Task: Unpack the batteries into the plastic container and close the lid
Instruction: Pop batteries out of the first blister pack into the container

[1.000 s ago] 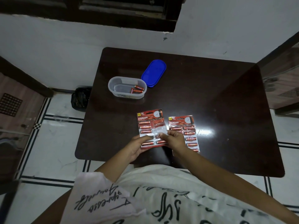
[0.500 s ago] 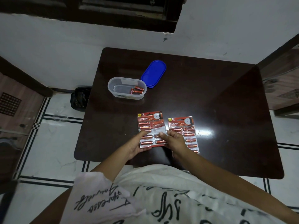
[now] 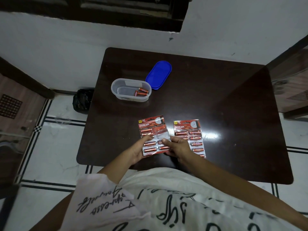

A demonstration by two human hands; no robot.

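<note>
Two red blister packs of batteries lie on the dark table. My left hand (image 3: 139, 150) grips the left pack (image 3: 152, 130) at its lower left edge. My right hand (image 3: 176, 146) holds the same pack's right side, thumb pressing on a battery blister near the pack's middle. Part of that pack's clear plastic is torn open. The second pack (image 3: 187, 130) lies flat to the right, partly under my right wrist. A clear oval plastic container (image 3: 116, 85) stands further back with two loose batteries (image 3: 141, 92) inside. Its blue lid (image 3: 159, 74) lies beside it, to the right.
The dark glossy table (image 3: 225, 105) stands against a white wall. A black bag (image 3: 82, 101) sits on the tiled floor left of the table. Wooden furniture stands at the far left and at the far right (image 3: 291, 84).
Both hands have slid slightly up the left pack and pulled it a little nearer. My right thumb now presses higher, near the pack's middle.
</note>
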